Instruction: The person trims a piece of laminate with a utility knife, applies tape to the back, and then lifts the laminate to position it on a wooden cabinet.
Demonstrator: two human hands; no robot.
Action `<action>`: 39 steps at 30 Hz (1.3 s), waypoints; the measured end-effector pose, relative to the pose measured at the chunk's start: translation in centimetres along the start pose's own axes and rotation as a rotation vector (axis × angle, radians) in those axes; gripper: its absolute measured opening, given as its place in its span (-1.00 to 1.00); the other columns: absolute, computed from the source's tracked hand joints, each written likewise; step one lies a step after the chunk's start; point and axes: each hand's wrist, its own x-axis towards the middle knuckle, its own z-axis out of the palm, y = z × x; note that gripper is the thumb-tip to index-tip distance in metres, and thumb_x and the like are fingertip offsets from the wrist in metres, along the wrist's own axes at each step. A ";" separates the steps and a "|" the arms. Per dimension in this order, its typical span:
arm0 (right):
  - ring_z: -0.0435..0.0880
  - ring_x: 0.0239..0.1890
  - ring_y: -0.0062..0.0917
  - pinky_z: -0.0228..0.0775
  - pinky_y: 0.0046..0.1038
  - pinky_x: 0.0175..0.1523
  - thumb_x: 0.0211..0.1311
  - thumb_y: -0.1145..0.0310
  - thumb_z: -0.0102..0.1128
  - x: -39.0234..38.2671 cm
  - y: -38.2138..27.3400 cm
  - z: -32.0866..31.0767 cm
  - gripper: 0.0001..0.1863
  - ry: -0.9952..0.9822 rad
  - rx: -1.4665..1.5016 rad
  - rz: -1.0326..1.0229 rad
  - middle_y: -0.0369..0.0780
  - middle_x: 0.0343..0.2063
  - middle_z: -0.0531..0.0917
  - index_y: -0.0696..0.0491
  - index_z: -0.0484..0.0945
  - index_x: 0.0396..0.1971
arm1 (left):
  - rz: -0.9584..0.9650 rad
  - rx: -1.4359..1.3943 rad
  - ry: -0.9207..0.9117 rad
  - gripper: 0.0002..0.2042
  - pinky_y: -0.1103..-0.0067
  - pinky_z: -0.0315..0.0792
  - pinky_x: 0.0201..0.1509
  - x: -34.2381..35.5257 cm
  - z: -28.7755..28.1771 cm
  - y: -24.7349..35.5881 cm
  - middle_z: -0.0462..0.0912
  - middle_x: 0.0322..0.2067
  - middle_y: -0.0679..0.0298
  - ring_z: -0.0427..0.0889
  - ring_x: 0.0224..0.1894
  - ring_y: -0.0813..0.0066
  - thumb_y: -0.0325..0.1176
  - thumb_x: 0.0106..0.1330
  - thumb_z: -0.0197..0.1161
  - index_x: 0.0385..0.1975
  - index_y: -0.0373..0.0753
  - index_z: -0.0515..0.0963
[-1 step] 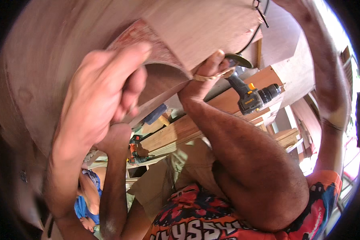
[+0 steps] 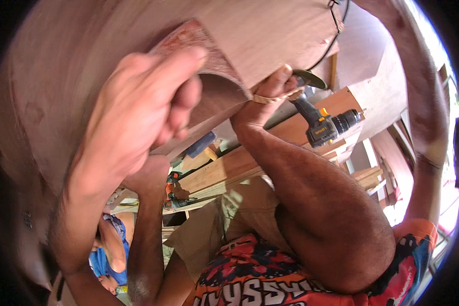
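Note:
My left hand (image 2: pixel 143 104) is raised over the curved wooden surface (image 2: pixel 51 76), fingers curled in and one digit stretched toward the upper right. What lies within the fingers, if anything, is hidden. Just behind it, a reddish, rough-looking piece (image 2: pixel 191 38) with a square corner lies against the wood. Beside that piece, the wood has a curved edge (image 2: pixel 222 79). My right arm (image 2: pixel 423 102) reaches up along the right side, and its hand is beyond the top edge of the picture.
A cordless drill (image 2: pixel 321 127) lies on a plank (image 2: pixel 290 127) by my right foot (image 2: pixel 270 86). Near the foot sits a green-edged disc (image 2: pixel 311 79), with a black cord (image 2: pixel 326 53) above. An orange-and-black power tool (image 2: pixel 172 194) rests lower left. Another person in blue (image 2: pixel 112 250) is below.
My left hand appears slightly farther right and up, as does the reddish piece. The whole view has also shifted a little. My hand's curled pose is unchanged.

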 end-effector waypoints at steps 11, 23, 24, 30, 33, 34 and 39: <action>0.76 -0.40 -0.53 0.56 -0.55 -0.51 0.45 0.23 0.12 -1.7 -5.7 6.9 -0.73 -0.183 0.338 0.366 -0.19 -0.40 0.72 0.14 0.45 -0.08 | 0.120 -0.176 0.108 -0.68 0.59 0.43 -0.54 -1.4 0.4 -1.4 0.42 -0.65 0.43 0.32 -0.66 0.69 -0.11 0.47 0.16 -0.46 -0.21 0.53; 0.77 -0.35 -0.49 0.54 -0.49 -0.52 0.35 0.39 0.15 -12.2 0.6 10.8 -0.78 0.220 0.668 0.336 -0.16 -0.13 0.75 0.10 0.44 -0.07 | 0.294 -0.196 0.336 -0.73 0.54 0.58 -0.56 -0.4 0.5 0.5 0.43 -0.71 0.46 0.35 -0.74 0.70 -0.25 0.43 0.13 -0.57 -0.12 0.49; 0.77 -0.37 -0.50 0.53 -0.49 -0.53 0.34 0.40 0.15 -11.7 0.1 11.2 -0.77 0.253 0.687 0.376 -0.16 -0.13 0.75 0.09 0.44 -0.06 | 0.230 -0.167 0.405 -0.71 0.56 0.58 -0.57 0.1 -0.1 0.4 0.42 -0.72 0.47 0.35 -0.73 0.72 -0.22 0.43 0.13 -0.59 -0.10 0.47; 0.72 -0.40 -0.61 0.53 -0.51 -0.52 0.31 0.34 0.22 -12.1 -2.0 12.5 -0.64 0.243 0.694 0.247 -0.27 -0.13 0.76 0.10 0.48 0.07 | 0.229 -0.082 0.490 -0.68 0.57 0.55 -0.55 -0.4 0.7 1.6 0.38 -0.72 0.50 0.32 -0.75 0.70 -0.13 0.45 0.13 -0.57 -0.11 0.45; 0.70 -0.47 -0.60 0.52 -0.48 -0.49 0.28 0.26 0.26 -11.0 -1.2 13.0 -0.66 0.328 0.587 0.283 -0.27 -0.37 0.70 0.11 0.54 -0.03 | 0.246 -0.091 0.388 -0.68 0.58 0.50 -0.58 0.4 0.1 1.2 0.40 -0.71 0.46 0.34 -0.74 0.67 -0.13 0.44 0.13 -0.56 -0.14 0.47; 0.68 -0.49 -0.60 0.51 -0.48 -0.49 0.28 0.24 0.27 -11.0 -0.8 12.3 -0.66 0.312 0.584 0.306 -0.27 -0.43 0.67 0.11 0.55 -0.05 | 0.263 -0.025 0.372 -0.67 0.57 0.48 -0.60 0.7 0.8 1.5 0.40 -0.71 0.44 0.35 -0.75 0.65 -0.13 0.43 0.13 -0.56 -0.16 0.46; 0.60 -0.59 -0.64 0.45 -0.51 -0.52 0.31 0.20 0.29 -10.5 -3.7 10.6 -0.69 0.166 0.450 0.354 -0.30 -0.54 0.59 0.09 0.58 -0.10 | 0.197 0.191 0.267 -0.61 0.57 0.45 -0.61 -2.2 0.0 2.3 0.40 -0.70 0.39 0.37 -0.75 0.60 -0.06 0.41 0.15 -0.59 -0.21 0.46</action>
